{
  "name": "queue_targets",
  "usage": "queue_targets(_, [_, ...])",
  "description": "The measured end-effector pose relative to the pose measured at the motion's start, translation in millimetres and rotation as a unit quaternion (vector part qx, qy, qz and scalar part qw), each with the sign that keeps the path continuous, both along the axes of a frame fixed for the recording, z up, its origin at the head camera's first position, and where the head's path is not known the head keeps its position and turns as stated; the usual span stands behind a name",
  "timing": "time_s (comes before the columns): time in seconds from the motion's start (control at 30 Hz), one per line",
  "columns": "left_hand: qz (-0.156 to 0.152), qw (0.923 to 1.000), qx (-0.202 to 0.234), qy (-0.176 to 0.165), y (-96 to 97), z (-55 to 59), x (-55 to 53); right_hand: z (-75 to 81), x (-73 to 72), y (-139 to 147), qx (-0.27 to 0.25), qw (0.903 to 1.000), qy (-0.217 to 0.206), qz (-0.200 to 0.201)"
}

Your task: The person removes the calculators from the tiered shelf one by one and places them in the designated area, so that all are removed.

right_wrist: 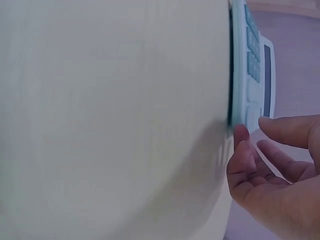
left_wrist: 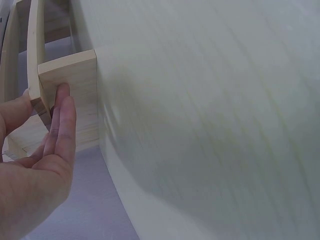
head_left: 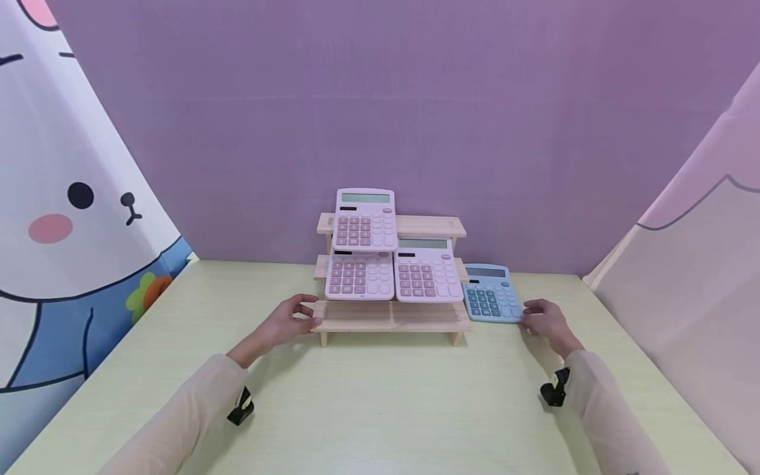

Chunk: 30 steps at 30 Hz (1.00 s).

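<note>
A three-tier wooden display stand (head_left: 392,323) stands mid-table. My left hand (head_left: 292,318) grips the left end of its lowest shelf. In the left wrist view, the thumb (left_wrist: 17,114) lies at the shelf board's upper side and the fingers (left_wrist: 65,127) reach beneath it by the leg. A blue calculator (head_left: 491,295) lies face up at the stand's right side. My right hand (head_left: 545,320) pinches its near right corner, thumb above and a fingertip low at the edge. Two pink calculators (head_left: 359,277) (head_left: 429,272) lean on the middle tier; another pink calculator (head_left: 365,221) leans on the top tier.
The pale wood-grain table (head_left: 386,402) extends in front of the stand and to both sides. A purple cloth backdrop (head_left: 386,112) hangs close behind the stand. Printed cloth (head_left: 89,264) with a cartoon figure borders the left, and pale cloth (head_left: 700,264) borders the right.
</note>
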<state>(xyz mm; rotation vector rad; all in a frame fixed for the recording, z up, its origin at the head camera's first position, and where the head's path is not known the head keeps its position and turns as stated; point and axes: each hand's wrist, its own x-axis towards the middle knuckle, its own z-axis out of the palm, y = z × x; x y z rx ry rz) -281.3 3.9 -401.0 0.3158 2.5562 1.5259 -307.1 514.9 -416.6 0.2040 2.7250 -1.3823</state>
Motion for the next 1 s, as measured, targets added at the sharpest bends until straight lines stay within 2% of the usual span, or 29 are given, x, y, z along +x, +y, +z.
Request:
queue_targets(0.4, [0.0, 1.0, -0.001, 0.002, 0.4, 0.4, 0.2, 18.8, 4.9, -7, -0.012, 0.9984, 0.046, 0.031])
queue_targets(0.83, [-0.001, 1.0, 0.005, -0.003, -0.4, 1.0, 1.0, 30.9, 8.4, -29, -0.038, 0.9922, 0.099, 0.066])
queue_targets(1.0, [-0.002, 0.9999, 0.01, -0.006, 0.0, 0.6, 1.2, 38.6, 11.5, -40, -0.031, 0.9899, 0.116, 0.076])
